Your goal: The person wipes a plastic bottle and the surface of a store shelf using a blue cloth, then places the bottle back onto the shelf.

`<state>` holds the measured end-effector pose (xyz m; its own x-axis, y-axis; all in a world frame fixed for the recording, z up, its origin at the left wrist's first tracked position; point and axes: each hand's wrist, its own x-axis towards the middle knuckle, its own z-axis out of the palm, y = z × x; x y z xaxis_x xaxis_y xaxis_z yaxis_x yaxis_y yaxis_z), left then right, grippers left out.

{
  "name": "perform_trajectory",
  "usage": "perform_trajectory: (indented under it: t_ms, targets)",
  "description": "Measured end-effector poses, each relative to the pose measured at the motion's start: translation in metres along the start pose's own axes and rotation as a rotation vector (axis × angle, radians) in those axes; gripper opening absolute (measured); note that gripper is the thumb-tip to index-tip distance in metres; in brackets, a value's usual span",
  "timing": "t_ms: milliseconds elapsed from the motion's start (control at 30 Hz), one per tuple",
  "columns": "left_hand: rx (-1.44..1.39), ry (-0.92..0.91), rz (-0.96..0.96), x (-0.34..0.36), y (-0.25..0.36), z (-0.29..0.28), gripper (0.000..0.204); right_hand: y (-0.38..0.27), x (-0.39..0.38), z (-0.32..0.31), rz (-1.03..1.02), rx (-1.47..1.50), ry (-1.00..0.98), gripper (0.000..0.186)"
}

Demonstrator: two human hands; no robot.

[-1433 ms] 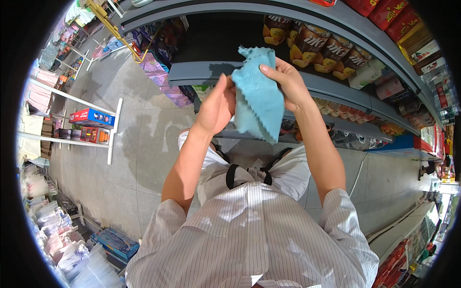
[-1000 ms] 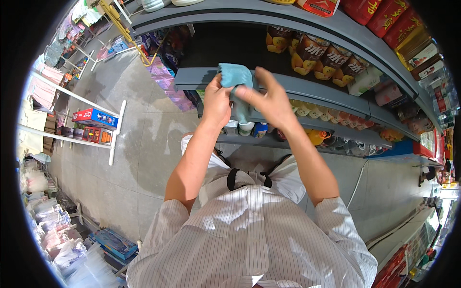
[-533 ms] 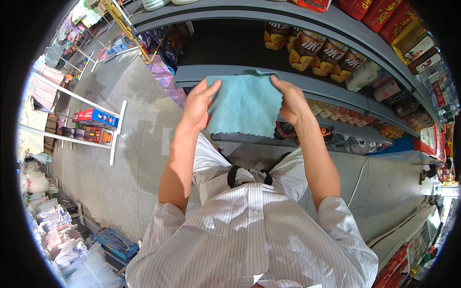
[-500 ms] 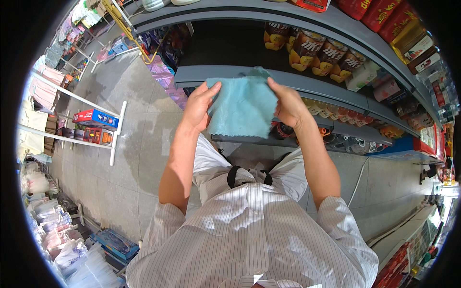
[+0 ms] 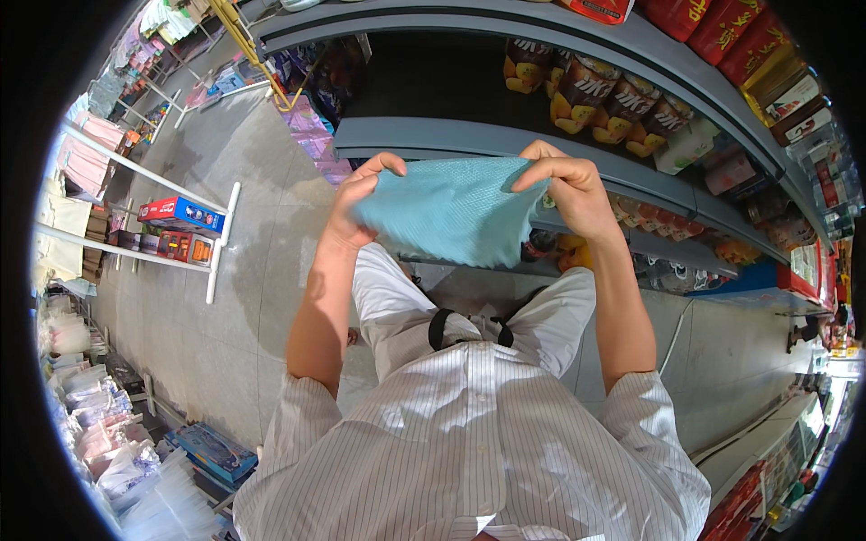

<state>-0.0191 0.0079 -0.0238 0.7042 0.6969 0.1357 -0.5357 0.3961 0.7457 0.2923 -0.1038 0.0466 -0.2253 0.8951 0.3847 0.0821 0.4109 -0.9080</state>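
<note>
A light blue cleaning cloth (image 5: 446,212) with a zigzag edge is spread between my hands, in front of the shelf. My left hand (image 5: 359,200) pinches its upper left side, fingers curled over the edge. At the upper right corner my right hand (image 5: 568,185) grips it between thumb and fingers. The lower edge of the cloth hangs loose and is slightly blurred. Behind it runs the grey edge of a middle shelf (image 5: 406,135), whose left part is bare and dark.
Brown and yellow drink packs (image 5: 586,95) stand on the shelf to the right of the bare stretch. Bottles (image 5: 807,113) line the far right. A white rail rack (image 5: 225,234) stands on the left over the grey tiled floor (image 5: 298,234). Bagged goods (image 5: 108,433) lie at lower left.
Both hands have moved slightly apart and re-gripped the cloth. It is now stretched wider and has a textured side showing, with its left part drawn further left.
</note>
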Motion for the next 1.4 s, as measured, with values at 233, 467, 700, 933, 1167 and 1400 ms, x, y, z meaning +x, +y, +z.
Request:
perform_trajectory:
  t_ms: [233,467,700,933,1167,1400]
  targets:
    - [0.104,0.078,-0.057,0.001,0.002,0.020,0.024,0.018,0.006,-0.010,0.364,-0.012,0.166,0.035]
    - [0.602,0.264,0.068,0.007,-0.010,0.076,0.042,-0.011,0.025,0.031,-0.145,-0.586,0.290,0.031]
    - [0.466,0.393,0.291,0.028,-0.042,0.088,0.026,0.009,0.023,0.050,0.123,0.055,0.173,0.058]
    - [1.068,0.239,0.519,0.064,-0.013,0.091,0.054,0.033,0.055,0.015,0.002,-0.117,0.302,0.043]
    - [1.691,0.177,1.029,0.101,-0.001,0.051,0.037,0.050,0.086,0.014,-0.456,-0.746,0.540,0.022]
    - [1.650,0.190,0.710,0.073,-0.052,0.025,0.043,0.075,0.048,0.022,-0.256,-0.783,0.326,0.020]
